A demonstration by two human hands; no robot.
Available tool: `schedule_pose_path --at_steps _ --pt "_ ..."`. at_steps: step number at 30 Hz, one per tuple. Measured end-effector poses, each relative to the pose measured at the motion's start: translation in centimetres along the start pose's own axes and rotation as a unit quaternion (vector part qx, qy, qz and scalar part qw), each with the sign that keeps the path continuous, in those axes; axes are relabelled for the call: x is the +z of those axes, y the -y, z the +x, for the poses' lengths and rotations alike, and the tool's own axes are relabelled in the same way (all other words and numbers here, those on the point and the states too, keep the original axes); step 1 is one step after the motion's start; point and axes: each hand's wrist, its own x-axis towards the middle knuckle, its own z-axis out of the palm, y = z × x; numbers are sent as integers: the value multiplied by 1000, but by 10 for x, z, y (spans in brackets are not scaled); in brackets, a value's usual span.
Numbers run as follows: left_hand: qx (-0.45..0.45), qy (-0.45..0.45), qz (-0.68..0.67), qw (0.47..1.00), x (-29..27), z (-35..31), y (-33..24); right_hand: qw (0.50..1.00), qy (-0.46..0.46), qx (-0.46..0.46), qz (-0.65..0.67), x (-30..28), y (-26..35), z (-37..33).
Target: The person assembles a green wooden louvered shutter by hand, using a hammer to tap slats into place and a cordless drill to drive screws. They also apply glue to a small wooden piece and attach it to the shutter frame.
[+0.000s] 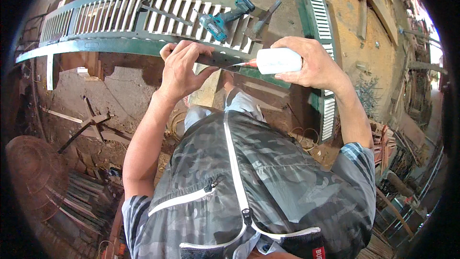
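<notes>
At frame centre, the left hand (pixel 181 67) clamps a dark strip (pixel 218 61) steady while the right hand (pixel 314 62) grips a white glue bottle (pixel 278 61), nozzle touching it.

The person wears a grey camouflage vest (pixel 268 172) with a white zip running down its middle and a second white zip slanting across the chest pocket on the left side. A small red label sits at the vest's lower edge. Under it is a grey shirt with short sleeves (pixel 357 156) striped in darker bands, one on each upper arm. Both forearms are bare. The left hand (pixel 182 64) and the right hand (pixel 311 62) wear no gloves.
</notes>
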Motion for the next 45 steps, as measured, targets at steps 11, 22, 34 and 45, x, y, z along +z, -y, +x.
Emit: schedule_pose_path --at_steps 11,22,34,45 --pt "-13 13 -6 1000 -1 8 1 995 -18 -48 -89 -11 20 5" --pt "3 11 3 1000 0 7 2 990 -10 -39 -132 -15 23 -1" --pt "4 7 7 1000 0 6 2 986 -19 -60 -153 -15 24 0" --pt "6 -4 2 1000 -1 6 1 986 -11 -51 -156 -15 24 4"
